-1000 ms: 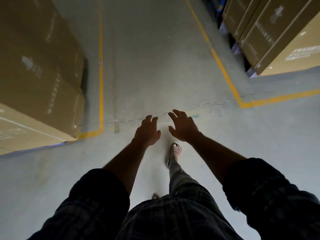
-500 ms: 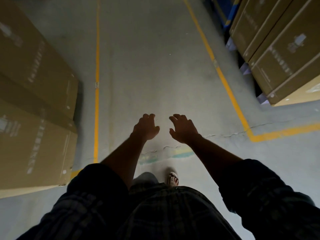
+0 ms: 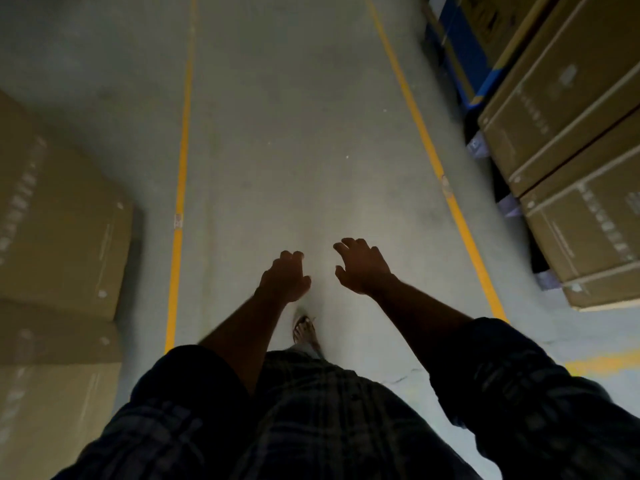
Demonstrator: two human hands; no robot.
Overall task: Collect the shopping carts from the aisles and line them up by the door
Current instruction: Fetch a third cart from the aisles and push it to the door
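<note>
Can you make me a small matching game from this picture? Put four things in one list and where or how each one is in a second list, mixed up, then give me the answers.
Things:
1. left hand
2. foot in a sandal
3. blue frame
4. left cardboard boxes

Place or state:
A. far upper right, beside the right boxes
B. outside the left yellow line
C. down on the grey floor, mid-aisle
D. held out in the air, holding nothing, fingers loosely curled

Pairs: 1-D, 2-C, 3-A, 4-B
</note>
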